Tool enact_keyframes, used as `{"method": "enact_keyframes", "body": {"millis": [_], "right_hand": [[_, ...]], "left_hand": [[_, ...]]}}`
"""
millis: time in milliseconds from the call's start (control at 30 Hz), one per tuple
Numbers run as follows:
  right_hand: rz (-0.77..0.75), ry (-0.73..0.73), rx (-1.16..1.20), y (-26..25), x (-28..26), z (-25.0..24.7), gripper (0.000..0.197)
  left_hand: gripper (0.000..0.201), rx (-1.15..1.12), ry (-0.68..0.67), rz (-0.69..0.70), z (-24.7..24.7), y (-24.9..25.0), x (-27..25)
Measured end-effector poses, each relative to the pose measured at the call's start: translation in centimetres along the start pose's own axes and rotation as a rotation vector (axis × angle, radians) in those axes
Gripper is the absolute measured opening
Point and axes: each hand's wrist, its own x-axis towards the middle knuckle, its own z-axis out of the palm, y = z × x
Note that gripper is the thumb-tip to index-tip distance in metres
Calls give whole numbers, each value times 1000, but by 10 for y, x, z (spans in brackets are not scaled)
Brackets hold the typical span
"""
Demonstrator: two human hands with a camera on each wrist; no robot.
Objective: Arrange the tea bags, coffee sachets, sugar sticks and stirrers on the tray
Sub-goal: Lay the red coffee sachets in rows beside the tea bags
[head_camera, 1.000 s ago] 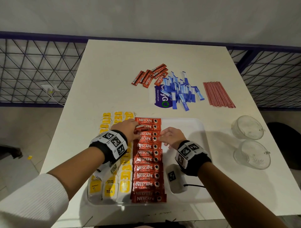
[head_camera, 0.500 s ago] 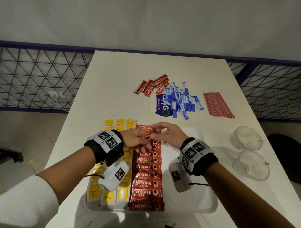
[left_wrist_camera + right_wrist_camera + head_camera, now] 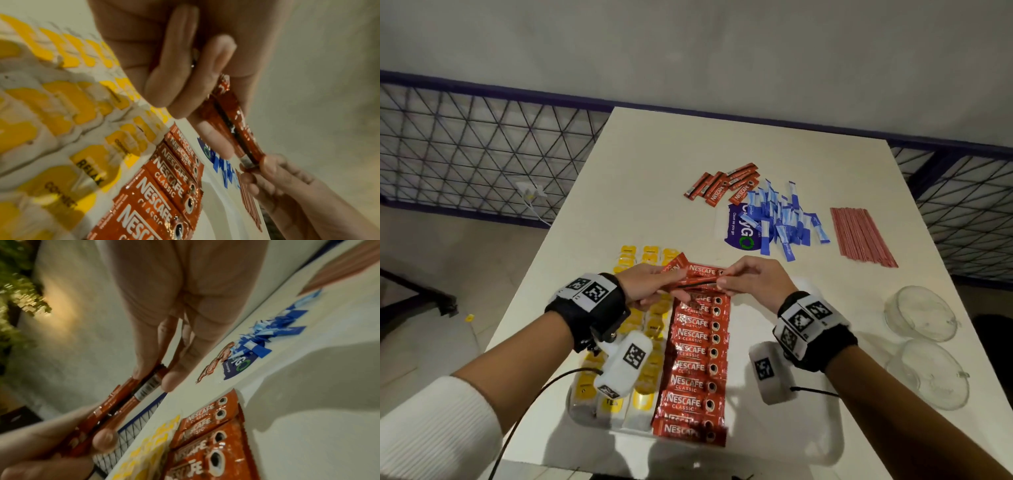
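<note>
White table (image 3: 647, 164) against a grey wall, wire fencing on both sides. I have the left hand (image 3: 650, 286) and right hand (image 3: 756, 279) both pinching a few red coffee sachets (image 3: 697, 279), one hand at each end, held in the air over the far end of the tray (image 3: 798, 442). Tray state: tea bags (image 3: 647, 257) down the left, a column of Nescafe sachets (image 3: 697, 356) beside them, right part bare. Risk, my judgement: the held sachets are slick and overlapped, so one could slip from the pinch and knock the laid column askew. Still on the table: more loose sachets (image 3: 722, 186), blue sugar sticks (image 3: 782, 219), red stirrers (image 3: 861, 236). Two glass cups (image 3: 924, 313) sit just right of the tray, in the way of a careless right-hand reach.
</note>
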Motion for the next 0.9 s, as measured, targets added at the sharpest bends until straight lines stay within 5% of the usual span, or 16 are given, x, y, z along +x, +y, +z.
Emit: {"method": "enact_keyframes", "body": {"millis": [200,500,600,900], "right_hand": [[-4,-92,-125,3,-3,2,14],[0,-140,-144,7,-1,2,14],[24,-229,-190,10,-6,5,10],[74,-290,-171,17,-10,15,16]], "left_hand": [[3,-15,190,21,-2,-10,4],[9,-95,336,75,12,-12,3],[32,-233,409,100,21,-10,4],[20,-17,255,99,41,-8,5]]}}
